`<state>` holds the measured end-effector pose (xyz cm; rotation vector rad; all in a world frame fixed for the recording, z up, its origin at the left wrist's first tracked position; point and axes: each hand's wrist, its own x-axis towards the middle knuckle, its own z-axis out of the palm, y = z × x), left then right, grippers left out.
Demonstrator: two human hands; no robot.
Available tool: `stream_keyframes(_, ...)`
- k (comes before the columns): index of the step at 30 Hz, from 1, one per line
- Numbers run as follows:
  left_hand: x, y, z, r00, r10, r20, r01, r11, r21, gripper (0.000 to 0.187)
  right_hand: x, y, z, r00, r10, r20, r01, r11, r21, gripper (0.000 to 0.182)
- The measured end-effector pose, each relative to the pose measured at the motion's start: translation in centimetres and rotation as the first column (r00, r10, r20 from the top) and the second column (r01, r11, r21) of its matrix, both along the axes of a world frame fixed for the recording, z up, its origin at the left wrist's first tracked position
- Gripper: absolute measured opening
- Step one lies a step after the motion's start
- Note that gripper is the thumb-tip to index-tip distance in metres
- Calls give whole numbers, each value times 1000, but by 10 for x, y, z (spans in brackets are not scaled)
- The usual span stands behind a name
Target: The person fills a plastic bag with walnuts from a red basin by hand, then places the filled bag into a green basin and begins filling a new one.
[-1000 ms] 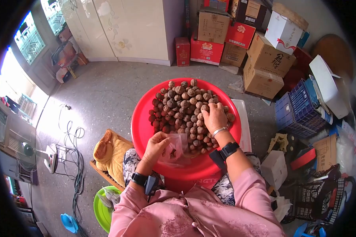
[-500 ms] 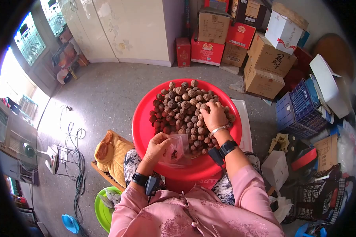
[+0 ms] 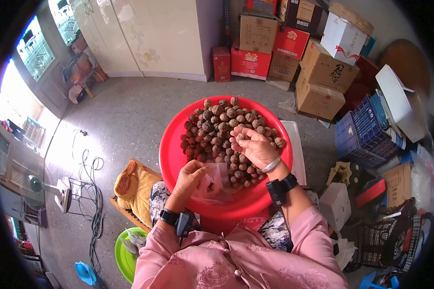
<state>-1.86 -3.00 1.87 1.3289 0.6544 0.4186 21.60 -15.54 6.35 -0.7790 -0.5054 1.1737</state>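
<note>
A wide red basin (image 3: 171, 149) in front of me holds a heap of brown walnuts (image 3: 217, 126). At its near left side my left hand (image 3: 192, 177) pinches the edge of a clear plastic bag (image 3: 217, 180), which hangs over the basin with a few small dark bits inside. Above the right part of the heap, my right hand (image 3: 255, 148) is turned palm up, its fingers curled around a walnut (image 3: 241, 138).
A white board (image 3: 295, 144) lies under the basin's right side. To the left stand a stool with a yellow cushion (image 3: 140, 192) and a green basin (image 3: 123, 255) with bags. Stacked cartons (image 3: 323, 72) and a blue crate (image 3: 366, 125) line the right.
My right hand has turned palm up and come slightly back from the heap, with a walnut in its fingers. My left hand stays on the bag.
</note>
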Motion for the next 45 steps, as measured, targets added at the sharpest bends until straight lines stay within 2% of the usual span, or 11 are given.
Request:
stream_keyframes(7,0,-1,4,1000,-4,-2,4,1000,15,8,-6,-3,6,999,9,48,-10,1000,21,30)
stream_keyframes(13,0,-4,12,1000,-5,-24,6,999,40,9,-2,-6,-4,999,30,19,-26,981,-191,28)
stream_keyframes(20,0,-3,9,1000,6,-8,-5,998,59,10,-32,-7,4,941,-27,338,106,971,-217,23)
stream_keyframes(22,-1,-3,9,1000,11,-24,-10,999,39,11,-42,-8,9,719,-85,690,240,962,-131,21)
stream_keyframes(26,0,-6,17,998,26,-50,-24,999,44,13,-64,-16,28,441,-186,878,247,966,81,27)
stream_keyframes(28,1,-6,18,998,27,-50,-25,999,38,14,-70,-15,23,452,-170,876,217,973,77,31)
stream_keyframes(32,2,-4,15,999,22,-23,-21,1000,20,15,-76,-14,16,246,-92,965,84,994,73,33)
stream_keyframes(34,1,-4,15,999,21,-31,-20,999,41,16,-71,-11,5,169,-79,982,138,989,56,30)
stream_keyframes(36,0,-5,15,999,25,-37,-22,998,63,16,-60,-9,0,211,-75,975,242,970,22,21)
stream_keyframes(40,0,-5,15,999,11,-30,-11,1000,2,15,-32,-7,-9,105,-107,989,524,851,36,16)
stream_keyframes(45,2,-4,11,999,22,-26,-21,999,30,13,-1,-2,-22,-93,0,996,668,741,62,19)
